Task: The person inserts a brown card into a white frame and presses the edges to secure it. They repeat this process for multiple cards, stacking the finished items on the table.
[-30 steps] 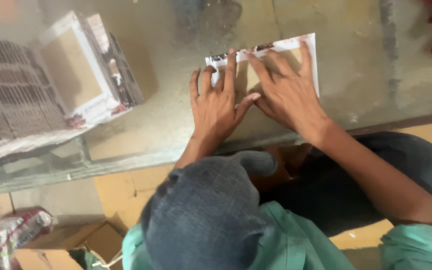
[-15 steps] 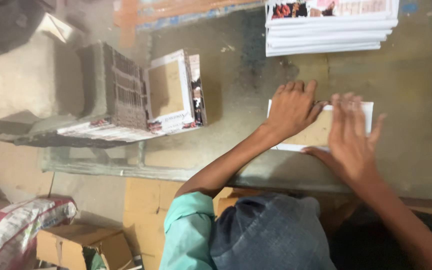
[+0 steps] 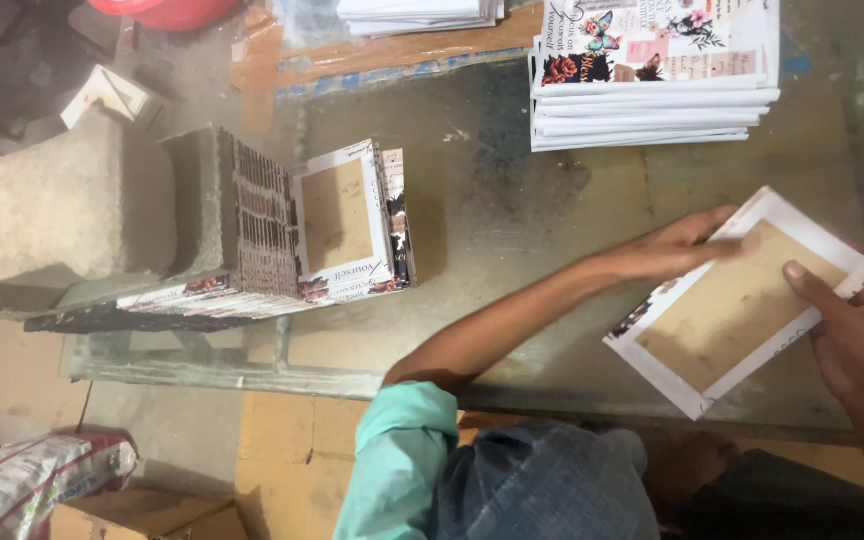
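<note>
Both hands press flat on a white-bordered brown board cover (image 3: 742, 305) lying tilted on the glass table (image 3: 512, 230): the left hand (image 3: 677, 250) on its upper left edge, fingers extended, the right hand (image 3: 857, 335) on its right side, thumb across the brown panel. Neither closes around it. Half a second ago the cover lay squarer, with the hands closer together. Beyond lie a pile of covers (image 3: 652, 75) and a leaning row of covers (image 3: 297, 225).
</note>
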